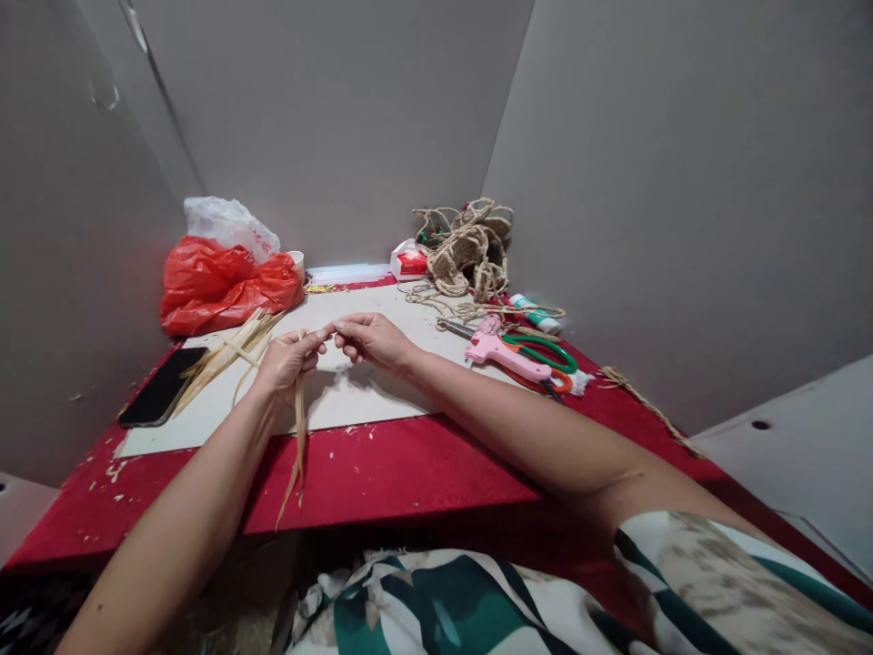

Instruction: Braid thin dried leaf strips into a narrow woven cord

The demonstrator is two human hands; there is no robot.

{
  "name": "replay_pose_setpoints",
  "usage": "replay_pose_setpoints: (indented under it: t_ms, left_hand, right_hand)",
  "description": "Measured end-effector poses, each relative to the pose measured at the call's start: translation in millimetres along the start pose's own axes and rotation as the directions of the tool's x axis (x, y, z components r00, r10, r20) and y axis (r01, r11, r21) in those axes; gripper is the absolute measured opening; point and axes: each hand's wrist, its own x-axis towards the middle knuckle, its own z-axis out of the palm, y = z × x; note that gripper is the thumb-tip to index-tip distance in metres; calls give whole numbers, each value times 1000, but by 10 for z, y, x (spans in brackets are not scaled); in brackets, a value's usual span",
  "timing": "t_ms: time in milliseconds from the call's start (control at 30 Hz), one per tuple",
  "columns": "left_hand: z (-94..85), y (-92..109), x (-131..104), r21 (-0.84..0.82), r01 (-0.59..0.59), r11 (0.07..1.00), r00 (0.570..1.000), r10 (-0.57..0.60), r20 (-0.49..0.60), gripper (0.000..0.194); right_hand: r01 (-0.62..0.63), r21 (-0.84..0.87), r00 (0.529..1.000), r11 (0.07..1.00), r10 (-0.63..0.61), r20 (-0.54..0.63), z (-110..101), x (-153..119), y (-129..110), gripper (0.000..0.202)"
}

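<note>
My left hand is closed around pale, dried husk strips, whose long ends hang past the front edge of the white board. Fingertip to fingertip with it, my right hand is closed in a pinch above the board. Whatever lies between the right fingertips is too small to make out. A loose pile of more dried husk strips lies to the left of my left hand, partly across a black phone.
Red and white plastic bags sit at the back left. Coiled rope is heaped at the back right beside a tissue pack. A pink glue gun, green-handled scissors and a glue stick lie right. Red cloth covers the table.
</note>
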Motion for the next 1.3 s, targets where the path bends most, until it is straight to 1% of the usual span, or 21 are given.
replay_pose_setpoints:
  t_ms: [133, 233, 400, 567, 633, 800, 867, 933, 1067, 1167, 1233, 1300]
  left_hand:
    - [-8, 41, -14, 4, 8, 1000, 1000, -8, 23, 31]
    - [-16, 72, -30, 19, 22, 1000, 999, -22, 40, 26]
    - [-16, 110, -29, 40, 18, 999, 1000, -17, -11, 18]
    - [-29, 156, -11, 32, 85, 996, 996, -85, -20, 9]
    - [-35, 163, -8, 19, 94, 995, 995, -94, -36, 7]
    - [-29, 150, -4, 43, 60, 997, 994, -56, -89, 8]
    - [-26, 152, -2, 62, 46, 997, 996, -41, -75, 10]
    - [-26, 165, -4, 62, 54, 997, 997, -51, -53, 11]
    - [-27, 181, -21, 29, 52, 998, 998, -51, -35, 11]
    - [-47, 136, -7, 45, -8, 999, 996, 12, -91, 15]
    - [-80, 88, 26, 54, -40, 998, 987, 48, -152, 17]
    - [-124, 54, 67, 39, -51, 998, 980, 58, -188, 17]
  right_hand:
    - [17, -69, 1000, 997, -17, -1, -6, -26, 1, 16]
    - [58, -128, 998, 990, -58, 2, -8, -50, 11, 17]
    - [125, -206, 992, 971, -123, 22, -9, -69, 59, 20]
    - [157, -252, 988, 955, -150, 46, 4, -101, 65, 24]
    - [153, -258, 988, 954, -147, 44, 20, -120, 53, 25]
    - [143, -275, 989, 951, -146, 11, 69, -175, 62, 23]
    - [151, -289, 988, 945, -157, 2, 80, -192, 85, 21]
    - [159, -302, 986, 940, -165, 6, 84, -202, 106, 20]
    - [205, -329, 978, 922, -205, 36, 87, -221, 109, 24]
    - [225, -338, 974, 914, -221, 50, 139, -267, 58, 27]
    - [244, -348, 970, 905, -232, 78, 216, -314, 3, 29]
    - [281, -386, 960, 879, -256, 115, 311, -366, -56, 32]
